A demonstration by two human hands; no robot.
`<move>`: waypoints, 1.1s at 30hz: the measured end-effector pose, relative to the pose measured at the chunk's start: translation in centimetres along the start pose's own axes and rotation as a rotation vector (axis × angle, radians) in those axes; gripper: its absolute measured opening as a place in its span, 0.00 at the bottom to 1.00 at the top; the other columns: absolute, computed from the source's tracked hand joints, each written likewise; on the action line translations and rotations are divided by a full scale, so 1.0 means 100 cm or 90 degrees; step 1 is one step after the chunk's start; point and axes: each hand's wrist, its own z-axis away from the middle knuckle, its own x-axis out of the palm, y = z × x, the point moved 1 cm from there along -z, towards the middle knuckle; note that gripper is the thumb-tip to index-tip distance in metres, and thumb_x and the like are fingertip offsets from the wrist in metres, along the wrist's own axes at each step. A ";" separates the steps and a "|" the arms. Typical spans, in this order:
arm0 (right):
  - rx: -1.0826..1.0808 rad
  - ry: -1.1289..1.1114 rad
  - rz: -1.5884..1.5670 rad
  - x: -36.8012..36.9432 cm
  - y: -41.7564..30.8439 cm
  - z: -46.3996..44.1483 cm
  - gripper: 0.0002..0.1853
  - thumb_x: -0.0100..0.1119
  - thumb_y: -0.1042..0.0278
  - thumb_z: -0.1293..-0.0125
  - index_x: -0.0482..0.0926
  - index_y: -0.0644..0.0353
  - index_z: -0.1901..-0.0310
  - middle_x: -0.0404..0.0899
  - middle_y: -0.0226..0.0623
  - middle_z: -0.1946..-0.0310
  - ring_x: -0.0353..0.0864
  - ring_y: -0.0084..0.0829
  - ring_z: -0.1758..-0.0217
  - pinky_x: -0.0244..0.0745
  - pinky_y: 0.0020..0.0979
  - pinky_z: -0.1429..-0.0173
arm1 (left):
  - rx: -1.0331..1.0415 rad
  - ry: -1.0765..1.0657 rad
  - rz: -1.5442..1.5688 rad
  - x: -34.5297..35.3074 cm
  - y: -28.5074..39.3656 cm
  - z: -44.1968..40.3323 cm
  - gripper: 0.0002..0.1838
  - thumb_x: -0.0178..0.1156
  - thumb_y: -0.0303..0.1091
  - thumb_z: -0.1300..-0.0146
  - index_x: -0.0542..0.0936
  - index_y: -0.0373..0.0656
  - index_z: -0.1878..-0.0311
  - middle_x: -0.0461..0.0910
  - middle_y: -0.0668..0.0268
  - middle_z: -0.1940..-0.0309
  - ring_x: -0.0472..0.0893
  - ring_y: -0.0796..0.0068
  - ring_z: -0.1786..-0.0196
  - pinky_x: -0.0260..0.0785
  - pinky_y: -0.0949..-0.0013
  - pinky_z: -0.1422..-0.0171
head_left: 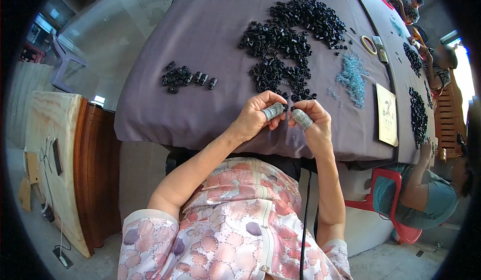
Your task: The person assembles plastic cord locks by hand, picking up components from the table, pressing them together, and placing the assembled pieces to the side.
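Observation:
My left hand [259, 113] pinches a small black plastic piece [285, 108] near the table's front edge, its thumb wrapped in a grey covering. My right hand [313, 120], wrapped the same way on the thumb, grips another small black piece [293, 108] just across a narrow gap. Right beyond both hands spreads a heap of loose black plastic pieces [273, 74]. A pile of small, shiny, spring-like coils [354, 77] lies to the right of it. At the left, several black barrel-shaped pieces [186, 77] sit in a group, some showing a coil inside.
A purple-grey cloth covers the table [200, 29]. On the right lie a yellowish booklet [387, 114], a tape roll [369, 45] and a small pale-and-dark object [381, 50]. Other people sit along the right side, one on a red chair [396, 205]. A marble-topped cabinet [55, 155] stands left.

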 end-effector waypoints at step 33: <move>-0.021 -0.030 0.107 0.001 0.001 0.004 0.08 0.51 0.86 0.42 0.75 0.64 0.63 0.79 0.33 0.73 0.77 0.20 0.73 0.74 0.22 0.68 | 0.002 -0.016 -0.119 0.003 0.002 0.002 0.06 0.49 0.21 0.37 0.72 0.39 0.58 0.75 0.68 0.73 0.71 0.85 0.76 0.63 0.82 0.75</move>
